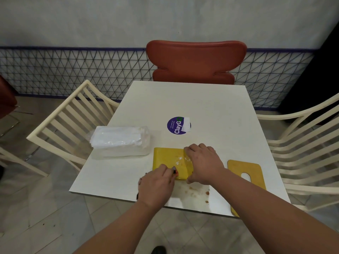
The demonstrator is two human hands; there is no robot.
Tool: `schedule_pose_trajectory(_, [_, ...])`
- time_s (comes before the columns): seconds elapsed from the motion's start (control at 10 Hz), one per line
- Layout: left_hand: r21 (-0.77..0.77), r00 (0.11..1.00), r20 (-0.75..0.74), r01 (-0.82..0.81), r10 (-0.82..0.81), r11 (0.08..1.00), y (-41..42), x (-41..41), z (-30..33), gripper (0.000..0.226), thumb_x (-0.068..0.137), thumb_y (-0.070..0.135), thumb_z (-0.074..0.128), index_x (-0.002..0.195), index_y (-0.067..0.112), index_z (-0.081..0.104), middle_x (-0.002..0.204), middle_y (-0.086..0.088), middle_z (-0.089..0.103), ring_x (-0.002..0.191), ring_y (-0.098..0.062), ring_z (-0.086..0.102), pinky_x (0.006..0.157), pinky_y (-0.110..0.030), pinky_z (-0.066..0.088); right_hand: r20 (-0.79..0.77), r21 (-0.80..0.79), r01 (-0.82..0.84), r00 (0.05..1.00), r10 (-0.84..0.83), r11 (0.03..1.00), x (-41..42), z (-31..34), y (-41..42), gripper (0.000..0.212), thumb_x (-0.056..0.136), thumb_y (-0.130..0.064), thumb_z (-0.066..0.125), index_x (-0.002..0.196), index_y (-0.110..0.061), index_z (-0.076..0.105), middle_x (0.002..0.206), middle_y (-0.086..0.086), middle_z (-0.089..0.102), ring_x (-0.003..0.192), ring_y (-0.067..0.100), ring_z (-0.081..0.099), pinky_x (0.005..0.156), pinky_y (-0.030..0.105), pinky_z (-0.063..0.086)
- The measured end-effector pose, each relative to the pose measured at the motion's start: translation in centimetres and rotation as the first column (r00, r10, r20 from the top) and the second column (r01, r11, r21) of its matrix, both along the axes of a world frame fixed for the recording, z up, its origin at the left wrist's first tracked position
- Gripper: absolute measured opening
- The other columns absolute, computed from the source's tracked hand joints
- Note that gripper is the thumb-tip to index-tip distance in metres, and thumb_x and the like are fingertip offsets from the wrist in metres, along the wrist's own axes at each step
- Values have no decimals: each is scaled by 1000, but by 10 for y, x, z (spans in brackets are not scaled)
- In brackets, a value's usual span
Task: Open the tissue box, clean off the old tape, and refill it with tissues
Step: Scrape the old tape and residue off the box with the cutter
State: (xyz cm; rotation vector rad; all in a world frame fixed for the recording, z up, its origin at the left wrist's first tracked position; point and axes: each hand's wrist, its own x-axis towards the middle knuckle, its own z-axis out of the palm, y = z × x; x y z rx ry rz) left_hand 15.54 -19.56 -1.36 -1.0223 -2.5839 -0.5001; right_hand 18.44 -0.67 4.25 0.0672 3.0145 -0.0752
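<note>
A yellow tissue box (169, 160) lies flat near the table's front edge, with whitish tape residue on its upper face. My right hand (202, 162) grips its right end, fingers curled over the far edge. My left hand (158, 184) holds a small dark tool with an orange tip (174, 171) against the box's front edge. The yellow lid (246, 174) with an oval slot lies to the right. A clear plastic pack of white tissues (119, 141) sits to the left of the box.
The white table (201, 107) bears a purple round sticker (177, 125) with a white scrap on it, and brown crumbs (198, 191) near the front edge. Cream slatted chairs (73, 114) stand on both sides, a red chair (195, 61) at the far end.
</note>
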Motion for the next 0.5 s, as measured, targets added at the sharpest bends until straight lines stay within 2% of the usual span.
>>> schedule_pose_trajectory(0.1, [-76,987,-124,91,-100,993,23,14,17,24,85,35,51,76,20,68,66,3,55,43,-19,49,38,-23,28,-14,2,-3,1000,3,1000,-1,-1,0,100,64,-63,74,145,-22,33,136,-4,44,118,21,42,100,36,35])
schedule_pose_trajectory(0.2, [-83,983,-154,90,-102,992,15,12,21,14,77,34,65,74,21,69,65,4,55,44,-17,49,45,-22,18,-1,12,-6,1000,6,1000,-1,-1,1,102,64,-64,75,146,-22,31,137,-4,43,120,21,41,101,37,35])
schedule_pose_trajectory(0.3, [-110,994,-93,43,-54,993,-6,5,13,13,69,27,80,75,20,70,68,3,55,45,-18,49,42,-23,25,13,10,-8,1000,8,1000,-2,0,2,104,63,-64,77,147,-22,31,139,-3,43,120,21,41,101,37,36])
schedule_pose_trajectory(0.4, [-101,995,-72,60,-67,993,-3,6,14,19,66,26,84,76,20,70,67,3,56,45,-18,48,42,-22,26,12,9,-6,1000,6,1000,-3,1,1,103,63,-62,77,146,-22,32,137,-3,44,120,21,42,100,37,36])
schedule_pose_trajectory(0.5, [-112,982,-115,136,-148,984,13,9,16,14,82,32,66,74,21,69,67,5,55,47,-16,49,44,-22,22,8,4,-5,1000,5,1000,-2,2,1,101,63,-62,76,145,-21,32,136,-3,44,120,21,42,101,38,36])
